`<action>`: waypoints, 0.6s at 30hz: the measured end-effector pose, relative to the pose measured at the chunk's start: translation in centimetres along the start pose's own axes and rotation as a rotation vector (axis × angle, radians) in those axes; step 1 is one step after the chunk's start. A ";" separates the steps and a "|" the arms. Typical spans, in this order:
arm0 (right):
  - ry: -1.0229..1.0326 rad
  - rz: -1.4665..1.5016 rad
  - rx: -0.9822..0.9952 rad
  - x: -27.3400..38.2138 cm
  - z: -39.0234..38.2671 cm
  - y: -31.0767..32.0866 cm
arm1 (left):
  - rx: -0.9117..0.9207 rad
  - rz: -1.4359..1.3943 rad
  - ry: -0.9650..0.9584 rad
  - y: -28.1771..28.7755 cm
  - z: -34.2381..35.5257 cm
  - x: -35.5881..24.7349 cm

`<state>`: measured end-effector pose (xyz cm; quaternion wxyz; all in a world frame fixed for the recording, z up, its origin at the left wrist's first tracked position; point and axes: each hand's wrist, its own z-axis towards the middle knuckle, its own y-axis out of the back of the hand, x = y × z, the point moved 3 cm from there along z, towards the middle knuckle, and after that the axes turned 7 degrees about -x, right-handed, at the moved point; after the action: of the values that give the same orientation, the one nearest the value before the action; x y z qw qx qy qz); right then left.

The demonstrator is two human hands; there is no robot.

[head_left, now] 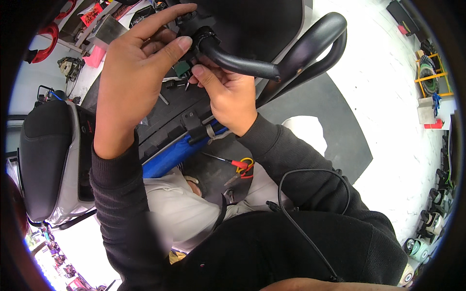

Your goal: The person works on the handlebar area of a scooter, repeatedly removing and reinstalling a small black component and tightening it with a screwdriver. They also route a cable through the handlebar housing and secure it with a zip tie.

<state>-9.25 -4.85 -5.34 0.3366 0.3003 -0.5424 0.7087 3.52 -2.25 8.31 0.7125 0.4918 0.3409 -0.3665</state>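
My left hand (136,72) is closed around a black clamp fitting (204,36) at the end of a curved black tube (238,63), its index finger arched over the top and thumb against the side. Below that, my right hand (228,97) pinches at a small dark green part (182,68) under the tube; some fingertips are hidden. A thicker black looped bar (310,39) runs to the right. A small black spring-like piece and a thin metal rod lie on the dark surface beneath my hands.
A blue padded tube (167,155) crosses below my hands. Red-handled and yellow-handled tools (241,165) lie on the dark floor mat (344,140). A black scooter seat (46,155) stands at left, shelves at upper left, wheels and small vehicles along the right edge.
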 end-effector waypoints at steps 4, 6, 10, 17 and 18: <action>0.010 -0.011 0.023 0.2 0.0 -0.1 | 0.010 -0.001 -0.006 0.0 0.0 0.0; 0.024 -0.054 0.055 0.5 0.0 -0.1 | 0.031 -0.008 -0.026 -0.1 0.0 0.1; 0.038 -0.155 0.120 0.8 0.0 0.2 | 0.048 -0.025 -0.068 -0.2 0.1 0.3; 0.109 -0.195 0.041 0.0 0.6 0.4 | 0.090 -0.033 -0.081 0.1 0.4 0.3; 0.131 -0.200 0.029 0.1 0.6 0.5 | 0.091 -0.062 -0.073 0.0 0.4 0.4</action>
<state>-9.66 -5.55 -5.43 0.4359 0.3106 -0.4761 0.6977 3.78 -2.75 8.13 0.6895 0.4992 0.3129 -0.4213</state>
